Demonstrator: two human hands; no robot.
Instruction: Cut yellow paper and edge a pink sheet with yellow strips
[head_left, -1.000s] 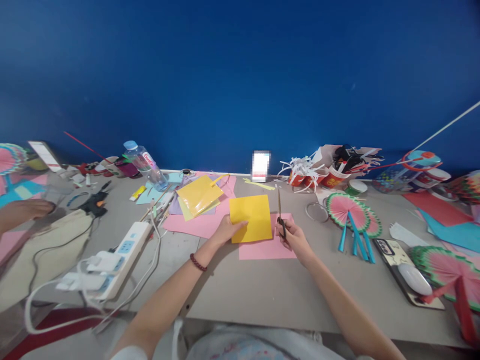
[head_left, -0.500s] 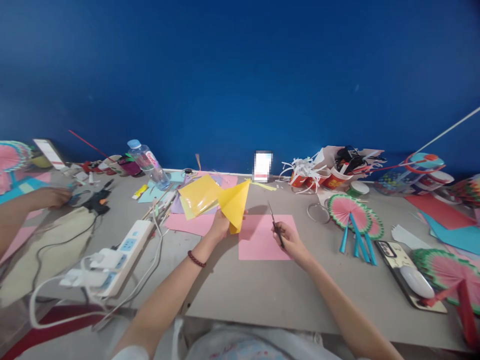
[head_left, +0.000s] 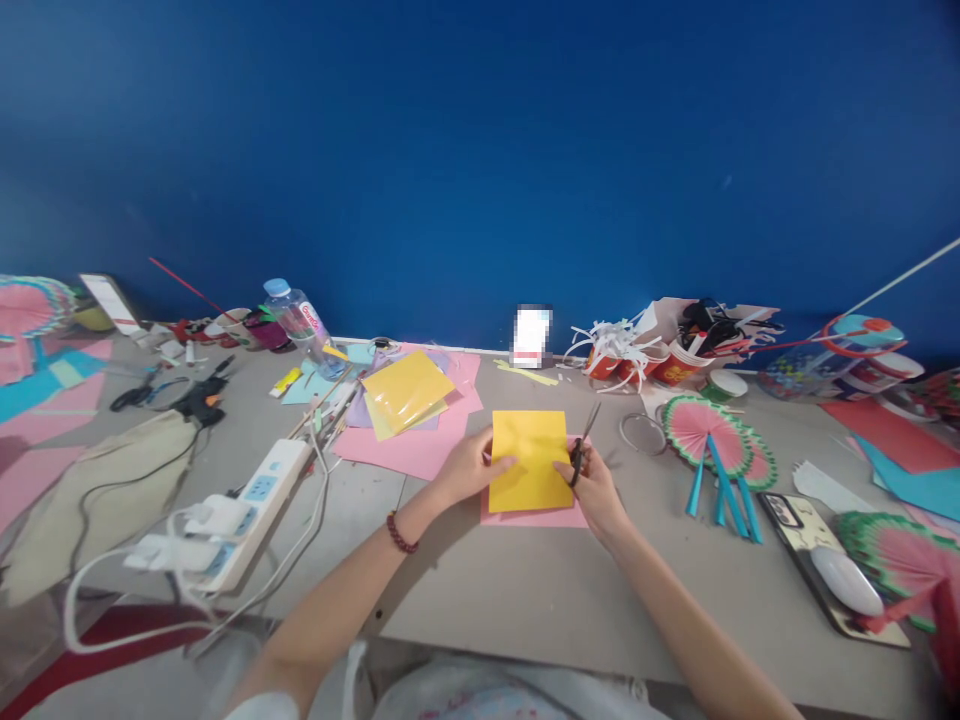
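Observation:
A yellow sheet of paper [head_left: 529, 455] lies over a pink sheet [head_left: 536, 517] on the grey table [head_left: 540, 590] in front of me. My left hand [head_left: 469, 467] grips the yellow sheet's left edge, thumb on top. My right hand [head_left: 592, 485] is closed round a pair of scissors [head_left: 583, 450] whose blades point up and away, and its thumb touches the yellow sheet's right edge.
A stack of yellow, purple and pink papers [head_left: 409, 400] lies to the left, past it a water bottle [head_left: 304, 328], a power strip [head_left: 240, 510] with cables and a glue gun [head_left: 196, 398]. Pink paper fans [head_left: 712, 435], a phone [head_left: 799, 525] and cups of paper strips [head_left: 637, 355] are on the right.
My left hand lifted the yellow sheet, turned it in the air, and has laid it flat again over the pink sheet. My right hand with the scissors has come in to the sheet's right edge.

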